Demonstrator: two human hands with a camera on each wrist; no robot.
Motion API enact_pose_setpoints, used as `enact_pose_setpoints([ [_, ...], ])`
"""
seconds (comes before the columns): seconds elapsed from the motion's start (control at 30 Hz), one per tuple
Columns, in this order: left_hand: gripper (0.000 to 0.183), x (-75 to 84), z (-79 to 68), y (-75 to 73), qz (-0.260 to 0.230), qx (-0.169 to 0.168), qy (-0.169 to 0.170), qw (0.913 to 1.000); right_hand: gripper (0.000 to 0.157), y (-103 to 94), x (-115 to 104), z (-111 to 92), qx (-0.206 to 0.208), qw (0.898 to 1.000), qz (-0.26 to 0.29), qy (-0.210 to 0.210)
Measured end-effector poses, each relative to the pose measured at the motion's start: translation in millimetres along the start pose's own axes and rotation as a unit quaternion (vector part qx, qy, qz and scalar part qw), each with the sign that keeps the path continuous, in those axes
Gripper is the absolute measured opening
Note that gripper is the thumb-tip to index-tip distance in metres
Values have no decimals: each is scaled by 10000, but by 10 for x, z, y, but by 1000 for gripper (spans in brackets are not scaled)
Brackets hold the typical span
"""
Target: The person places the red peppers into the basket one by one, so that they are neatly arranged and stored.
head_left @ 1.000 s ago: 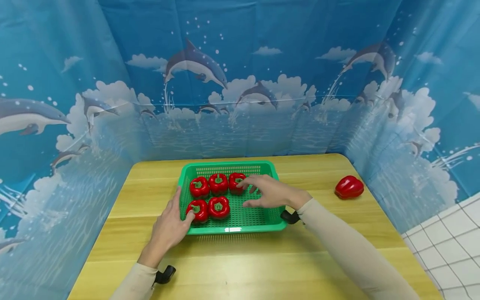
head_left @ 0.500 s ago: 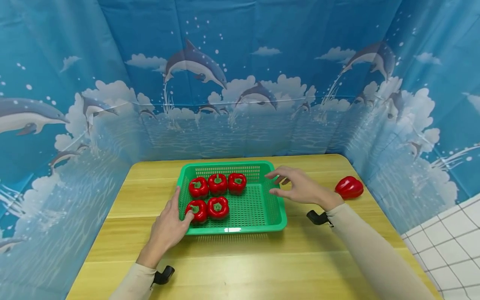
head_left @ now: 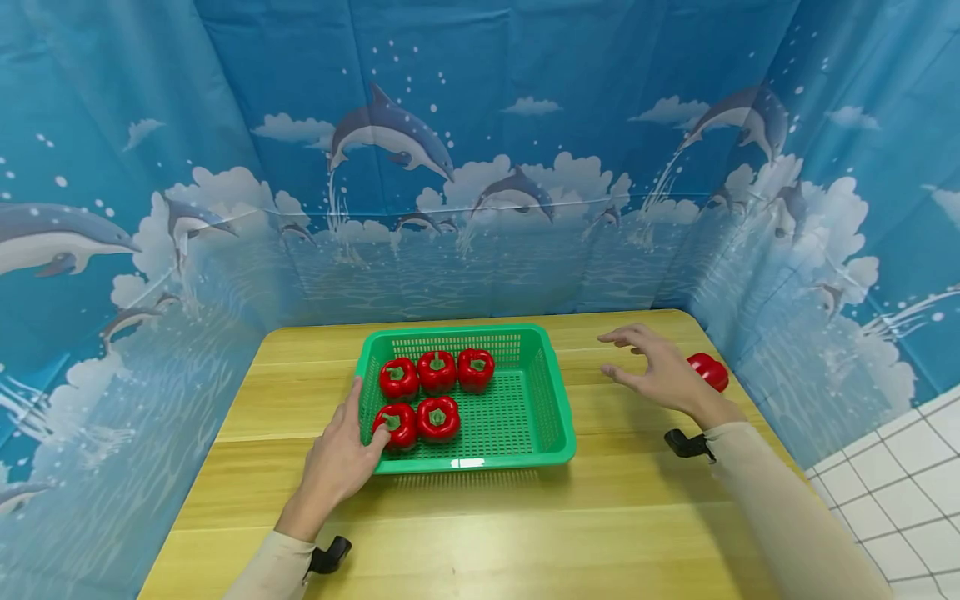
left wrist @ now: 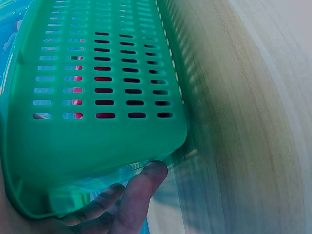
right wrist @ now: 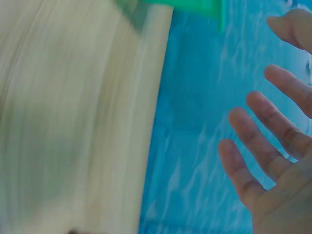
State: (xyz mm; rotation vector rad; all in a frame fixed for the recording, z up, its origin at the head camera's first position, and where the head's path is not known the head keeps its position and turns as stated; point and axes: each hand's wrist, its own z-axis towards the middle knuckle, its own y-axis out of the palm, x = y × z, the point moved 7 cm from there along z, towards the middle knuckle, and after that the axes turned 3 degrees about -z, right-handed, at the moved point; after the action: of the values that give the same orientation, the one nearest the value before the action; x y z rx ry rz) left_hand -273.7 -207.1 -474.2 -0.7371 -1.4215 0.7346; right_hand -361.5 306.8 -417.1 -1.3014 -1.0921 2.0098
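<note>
A green plastic basket [head_left: 480, 465] on the table holds several red bell peppers [head_left: 438, 418], stems up, in its left and middle part. My left hand [head_left: 341, 454] grips the basket's left side, thumb over the rim by the front-left pepper. In the left wrist view, fingers [left wrist: 134, 200] reach around the outside of the slotted basket wall [left wrist: 97, 141]. Above the table right of the basket is my right hand [head_left: 663, 375], fingers spread and nothing in it. Another red bell pepper [head_left: 710, 372] lies at the table's right edge, partly hidden behind that hand.
The wooden table [head_left: 480, 533] extends around the basket. A blue curtain [head_left: 480, 258] with dolphins hangs close along its back and sides. White tiles [head_left: 892, 500] show at the lower right.
My right hand has moved from over the basket, past its right rim, toward the lone pepper, and now covers part of it. My left hand stays at the basket's left side.
</note>
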Motion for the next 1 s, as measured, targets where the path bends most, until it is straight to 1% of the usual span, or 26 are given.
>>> enact_pose_setpoints([
  [0.3, 98, 7, 1, 1, -5, 7, 3, 10000, 58, -257, 581, -276, 448, 9969, -442, 481],
  [0.4, 98, 6, 4, -1, -15, 1, -17, 10000, 60, -324, 780, -369, 596, 9951, -416, 667],
  [0.47, 99, 4, 4, 5, -48, -39, -42, 10000, 63, -360, 905, -438, 638, 9940, -287, 841],
  [0.63, 99, 5, 0, 16, -22, -71, -35, 10000, 72, -389, 1221, -618, 606, 9890, -81, 1348],
  [0.7, 99, 5, 1, 16, -8, -50, -26, 10000, 75, -381, 1332, -678, 560, 9868, -106, 1515],
  [0.87, 99, -1, 7, 15, 1, -40, -46, 10000, 82, -349, 1520, -776, 486, 9833, -63, 1752],
  [1.0, 98, -3, 20, 9, 7, -27, -46, 10000, 89, -301, 1632, -821, 306, 9785, 183, 2030],
])
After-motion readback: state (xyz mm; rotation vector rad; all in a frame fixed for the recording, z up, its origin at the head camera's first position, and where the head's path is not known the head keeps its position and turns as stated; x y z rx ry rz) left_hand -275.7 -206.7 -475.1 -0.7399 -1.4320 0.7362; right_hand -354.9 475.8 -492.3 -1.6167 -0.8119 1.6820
